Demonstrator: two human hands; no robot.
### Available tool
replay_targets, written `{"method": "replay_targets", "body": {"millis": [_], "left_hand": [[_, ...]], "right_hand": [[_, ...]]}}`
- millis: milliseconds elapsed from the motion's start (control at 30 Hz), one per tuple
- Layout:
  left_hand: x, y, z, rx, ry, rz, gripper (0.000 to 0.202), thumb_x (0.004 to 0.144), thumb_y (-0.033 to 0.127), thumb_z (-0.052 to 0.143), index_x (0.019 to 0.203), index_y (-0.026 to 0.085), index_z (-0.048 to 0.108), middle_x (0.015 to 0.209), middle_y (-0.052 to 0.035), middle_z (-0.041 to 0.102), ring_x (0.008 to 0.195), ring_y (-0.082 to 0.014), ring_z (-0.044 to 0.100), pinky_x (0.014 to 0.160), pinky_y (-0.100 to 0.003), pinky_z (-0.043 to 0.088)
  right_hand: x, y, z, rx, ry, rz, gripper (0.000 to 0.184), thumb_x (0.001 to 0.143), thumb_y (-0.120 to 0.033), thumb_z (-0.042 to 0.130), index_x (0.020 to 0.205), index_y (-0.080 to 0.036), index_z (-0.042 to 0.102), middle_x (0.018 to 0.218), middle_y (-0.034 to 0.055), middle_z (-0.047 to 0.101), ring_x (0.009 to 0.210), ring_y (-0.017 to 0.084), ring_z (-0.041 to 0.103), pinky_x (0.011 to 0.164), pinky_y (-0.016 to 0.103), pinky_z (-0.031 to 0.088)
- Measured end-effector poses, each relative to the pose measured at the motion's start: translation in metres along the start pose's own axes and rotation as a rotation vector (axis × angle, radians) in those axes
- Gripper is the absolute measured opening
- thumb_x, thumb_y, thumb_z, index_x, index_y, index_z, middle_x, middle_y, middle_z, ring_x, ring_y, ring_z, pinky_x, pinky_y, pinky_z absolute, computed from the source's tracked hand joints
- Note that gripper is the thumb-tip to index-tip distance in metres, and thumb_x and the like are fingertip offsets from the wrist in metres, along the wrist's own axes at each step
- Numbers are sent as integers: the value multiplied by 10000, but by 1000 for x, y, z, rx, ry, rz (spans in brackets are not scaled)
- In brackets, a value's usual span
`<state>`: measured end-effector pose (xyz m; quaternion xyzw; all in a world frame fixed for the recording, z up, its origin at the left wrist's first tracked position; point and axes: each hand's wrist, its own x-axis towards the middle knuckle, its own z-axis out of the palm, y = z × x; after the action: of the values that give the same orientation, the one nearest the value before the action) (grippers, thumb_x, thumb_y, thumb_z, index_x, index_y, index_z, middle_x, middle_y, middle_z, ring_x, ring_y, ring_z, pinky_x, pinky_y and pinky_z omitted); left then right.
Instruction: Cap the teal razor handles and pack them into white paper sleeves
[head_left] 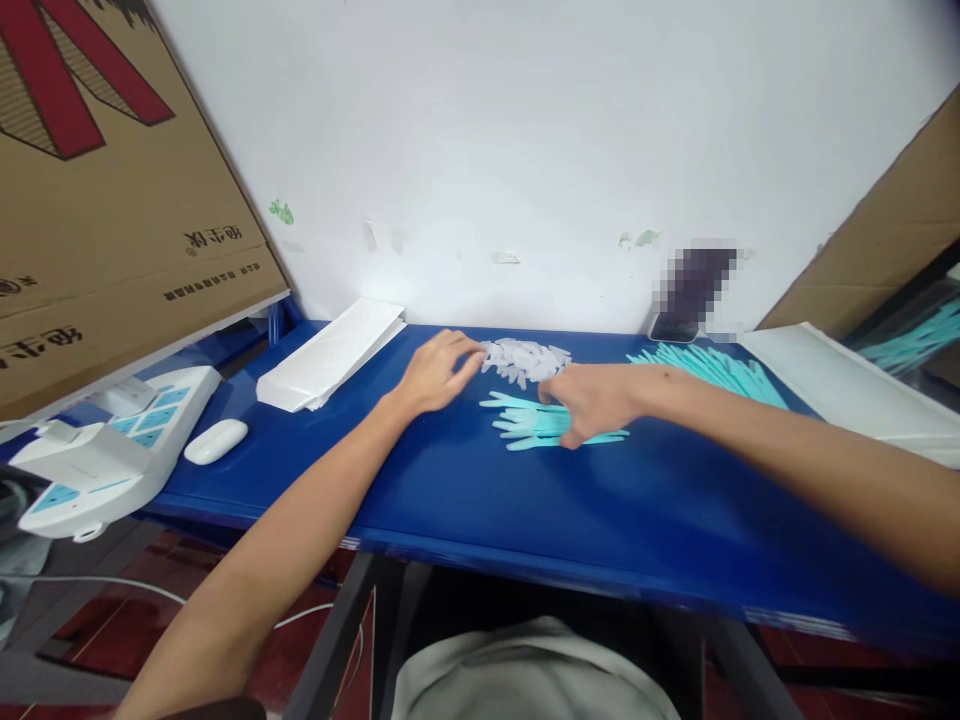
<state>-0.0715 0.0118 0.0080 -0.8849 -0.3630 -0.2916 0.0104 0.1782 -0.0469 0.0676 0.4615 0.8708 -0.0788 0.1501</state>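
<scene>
My left hand (441,372) rests at the left edge of a pile of small whitish, translucent pieces (529,360). Its fingers are curled, with thumb and fingertips close together; whatever may be between them is too small to make out. To the right, my right hand (596,402) reaches over a loose bundle of thin turquoise strips (517,421) on the blue table (450,490). The thumb lies along the near side of the bundle and the fingers along the far side, closed round it. My palm hides part of the strips. A second heap of turquoise strips (720,372) lies behind my right forearm.
White flat packets (330,355) lie at the table's left, near a white earbud case (216,441) and a power strip (161,430) with plugs. A phone (686,300) leans on the wall; a white tray (840,385) is at right. Cardboard boxes (150,200) stand at both sides.
</scene>
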Motion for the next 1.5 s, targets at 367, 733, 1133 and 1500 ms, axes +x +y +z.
{"method": "replay_targets", "body": {"millis": [367, 733, 1133, 1500], "left_hand": [[-30, -95, -75, 454, 46, -894, 710, 881, 640, 493, 1424, 186, 555, 1540, -240, 381, 1400, -512, 300, 1080, -688, 261], [-41, -101, -81, 498, 12, -959, 898, 771, 711, 615, 1493, 207, 440, 1458, -267, 463, 1323, -519, 410, 1049, -710, 279], [1, 4, -58, -49, 522, -293, 984, 827, 756, 581, 1589, 281, 178, 1464, -154, 445, 1291, -374, 477, 978, -484, 469], [13, 33, -29, -1247, 495, -295, 552, 703, 519, 791, 1110, 190, 615, 1001, -83, 691, 1034, -288, 668, 870, -389, 547]], "right_hand": [[3, -16, 29, -192, 160, -152, 277, 776, -300, 701, 990, -125, 713, 1031, 182, 722, 871, 303, 707, 639, 353, 476], [-19, -11, 46, 296, 364, -218, 18, 855, -208, 529, 857, -213, 547, 676, 8, 616, 529, 161, 511, 558, 303, 376], [-13, -18, 83, 1335, 845, -69, 472, 837, -544, 734, 605, -254, 443, 437, -52, 473, 389, 138, 468, 463, 339, 410], [-18, -11, 92, 1224, 739, -27, 500, 822, -579, 706, 571, -231, 450, 552, -33, 503, 561, 133, 489, 590, 312, 413]]}}
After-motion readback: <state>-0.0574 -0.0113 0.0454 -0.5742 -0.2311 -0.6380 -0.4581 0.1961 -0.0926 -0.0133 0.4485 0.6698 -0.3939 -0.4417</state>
